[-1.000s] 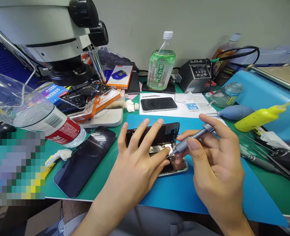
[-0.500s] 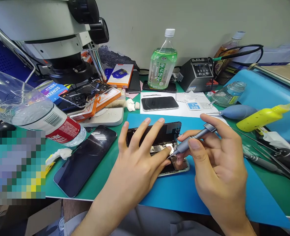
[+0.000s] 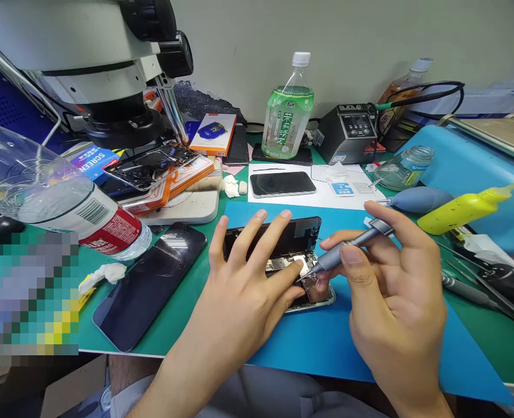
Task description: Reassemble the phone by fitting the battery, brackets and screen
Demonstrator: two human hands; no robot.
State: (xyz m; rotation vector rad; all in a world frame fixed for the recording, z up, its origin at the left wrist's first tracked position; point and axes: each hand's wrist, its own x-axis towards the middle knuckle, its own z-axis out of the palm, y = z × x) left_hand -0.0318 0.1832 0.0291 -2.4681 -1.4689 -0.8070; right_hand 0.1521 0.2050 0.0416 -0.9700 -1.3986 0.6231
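Observation:
An opened phone (image 3: 322, 296) lies on the blue mat (image 3: 317, 348), its inner parts showing and its dark screen (image 3: 300, 231) tilted up along the far side. My left hand (image 3: 243, 284) reaches over it with three fingers spread and raised. Its index finger and thumb rest on the phone's inside, on either side of the tool's tip. A grey metal screwdriver (image 3: 348, 251) is held by my right hand (image 3: 391, 302), thumb on the shaft and index finger over the rear end. The tip slants down into the phone's middle; the exact contact point is too small to tell.
A large bottle (image 3: 104, 217) leans in at the left, near a dark phone (image 3: 152, 284). Behind stand a microscope (image 3: 104, 75), a green drink bottle (image 3: 288, 116) and a black control box (image 3: 348, 133). Tweezers (image 3: 487, 284) and a yellow squeeze bottle (image 3: 461, 209) lie right.
My right hand and the rear of the screwdriver have shifted slightly to the right. My left hand and the opened phone look the same.

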